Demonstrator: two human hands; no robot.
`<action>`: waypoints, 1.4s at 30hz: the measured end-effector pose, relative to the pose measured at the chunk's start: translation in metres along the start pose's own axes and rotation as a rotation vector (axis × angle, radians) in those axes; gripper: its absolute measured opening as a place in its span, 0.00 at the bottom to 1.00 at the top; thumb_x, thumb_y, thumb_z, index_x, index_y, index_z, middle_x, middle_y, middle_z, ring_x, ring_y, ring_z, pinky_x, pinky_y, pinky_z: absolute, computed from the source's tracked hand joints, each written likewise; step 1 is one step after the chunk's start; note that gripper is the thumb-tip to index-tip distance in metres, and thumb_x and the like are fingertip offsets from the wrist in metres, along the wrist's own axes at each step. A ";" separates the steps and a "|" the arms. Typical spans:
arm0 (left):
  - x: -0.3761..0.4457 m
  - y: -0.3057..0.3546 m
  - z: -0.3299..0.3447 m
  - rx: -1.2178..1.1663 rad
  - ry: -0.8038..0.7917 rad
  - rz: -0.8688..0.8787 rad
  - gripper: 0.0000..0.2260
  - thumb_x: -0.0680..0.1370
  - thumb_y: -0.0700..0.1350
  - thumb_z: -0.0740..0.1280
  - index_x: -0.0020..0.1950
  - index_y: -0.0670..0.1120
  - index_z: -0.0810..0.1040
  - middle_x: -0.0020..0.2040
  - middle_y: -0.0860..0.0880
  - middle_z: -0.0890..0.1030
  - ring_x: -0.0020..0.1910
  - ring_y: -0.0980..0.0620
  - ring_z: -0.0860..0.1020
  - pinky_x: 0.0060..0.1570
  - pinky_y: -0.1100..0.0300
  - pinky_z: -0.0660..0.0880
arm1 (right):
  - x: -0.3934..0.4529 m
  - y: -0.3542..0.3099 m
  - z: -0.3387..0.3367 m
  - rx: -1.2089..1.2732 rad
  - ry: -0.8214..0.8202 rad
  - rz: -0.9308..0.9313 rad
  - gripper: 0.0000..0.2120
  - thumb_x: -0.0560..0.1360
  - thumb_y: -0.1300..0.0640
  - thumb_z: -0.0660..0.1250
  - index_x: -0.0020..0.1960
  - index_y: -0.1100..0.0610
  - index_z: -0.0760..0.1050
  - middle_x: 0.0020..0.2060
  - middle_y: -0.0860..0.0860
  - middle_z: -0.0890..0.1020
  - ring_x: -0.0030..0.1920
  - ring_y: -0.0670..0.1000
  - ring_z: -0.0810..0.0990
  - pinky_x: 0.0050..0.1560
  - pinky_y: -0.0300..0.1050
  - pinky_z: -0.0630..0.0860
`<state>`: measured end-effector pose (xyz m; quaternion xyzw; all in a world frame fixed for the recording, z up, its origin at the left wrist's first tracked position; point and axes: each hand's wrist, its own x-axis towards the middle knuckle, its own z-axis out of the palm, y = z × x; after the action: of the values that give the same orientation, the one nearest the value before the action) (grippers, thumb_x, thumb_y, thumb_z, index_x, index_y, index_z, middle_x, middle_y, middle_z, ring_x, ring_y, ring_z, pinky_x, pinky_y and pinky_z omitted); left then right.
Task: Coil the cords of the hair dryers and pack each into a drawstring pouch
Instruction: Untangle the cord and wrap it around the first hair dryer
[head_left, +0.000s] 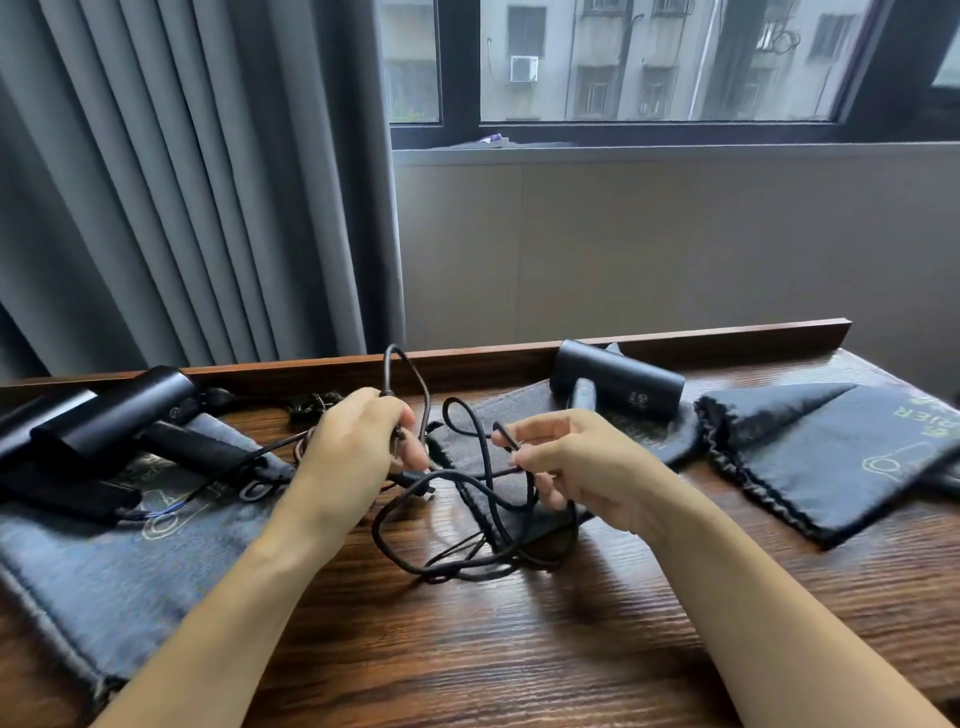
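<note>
A tangled black cord (467, 525) hangs in loose loops between my hands above the wooden table (519, 649). My left hand (358, 441) grips one loop of it, which arches up behind my fingers. My right hand (566, 467) pinches another strand between thumb and fingers. A black hair dryer (618, 387) stands at the back centre on a dark drawstring pouch (524, 415). Two more black hair dryers (114, 421) lie at the left on a grey-blue pouch (130, 561). Another dark pouch (831, 457) lies folded at the right.
A raised wooden rim (675, 340) runs along the table's far edge. Grey curtains (182, 182) hang behind at the left, and a window (649, 62) sits above a beige wall. A small dark cord bundle (311, 405) lies near the rim behind my left hand.
</note>
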<state>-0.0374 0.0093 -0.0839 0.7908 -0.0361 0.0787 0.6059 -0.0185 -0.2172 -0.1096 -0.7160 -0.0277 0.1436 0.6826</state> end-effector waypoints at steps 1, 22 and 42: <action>0.000 -0.001 0.002 0.023 -0.026 -0.016 0.13 0.82 0.47 0.58 0.48 0.41 0.77 0.38 0.47 0.87 0.45 0.44 0.84 0.52 0.45 0.80 | -0.001 -0.001 0.000 0.024 0.009 -0.022 0.10 0.78 0.72 0.67 0.57 0.65 0.81 0.41 0.58 0.78 0.28 0.48 0.69 0.27 0.41 0.67; -0.003 0.003 0.012 0.108 -0.215 0.032 0.16 0.85 0.51 0.63 0.49 0.45 0.87 0.45 0.52 0.88 0.49 0.57 0.85 0.51 0.68 0.75 | -0.006 0.010 0.020 -0.580 0.061 -0.605 0.14 0.71 0.65 0.73 0.48 0.46 0.82 0.43 0.51 0.79 0.38 0.49 0.76 0.42 0.41 0.74; -0.004 -0.003 0.017 0.161 -0.181 -0.045 0.17 0.86 0.53 0.60 0.54 0.40 0.78 0.43 0.50 0.85 0.39 0.66 0.83 0.38 0.73 0.73 | -0.009 0.016 0.030 -0.849 0.210 -0.907 0.25 0.71 0.64 0.71 0.65 0.48 0.73 0.55 0.41 0.80 0.52 0.28 0.72 0.56 0.26 0.69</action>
<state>-0.0393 -0.0066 -0.0919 0.8414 -0.0667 -0.0040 0.5363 -0.0371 -0.1909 -0.1243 -0.8518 -0.3162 -0.2548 0.3310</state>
